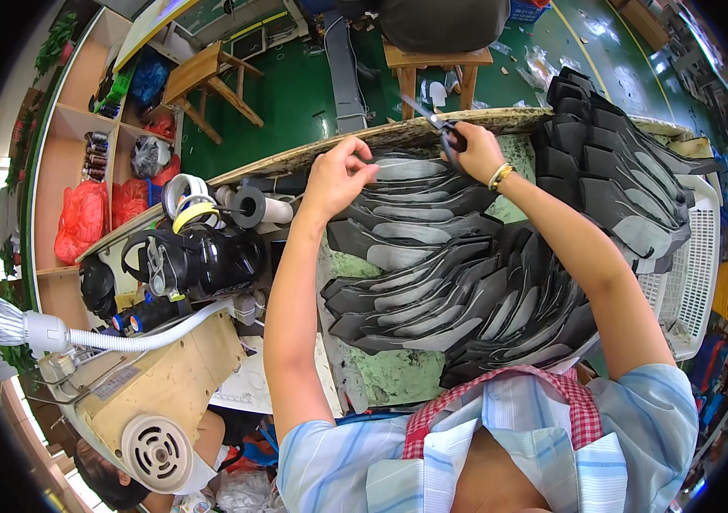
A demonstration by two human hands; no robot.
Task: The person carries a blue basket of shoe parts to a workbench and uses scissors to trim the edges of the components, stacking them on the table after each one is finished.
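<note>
My right hand (478, 154) is closed around the dark handles of a pair of scissors (434, 120); their blades point away to the upper left, over the far edge of the table. At the far left of the stacked pieces is my left hand (340, 179), its thumb and fingers drawn together; whatever may be between them is too small to make out. Under and before both hands lie rows of overlapping black and grey curved cut pieces (406, 231), perhaps shoe parts. More such pieces form a fanned stack (501, 299) nearer my body.
A tall pile of similar pieces (612, 162) stands at the right, by a white plastic basket (690, 265). A black sewing machine (210, 256) and a bendable lamp (47, 332) are on the left. Wooden stools (210, 81) stand beyond the table. Another person (103, 474) is at lower left.
</note>
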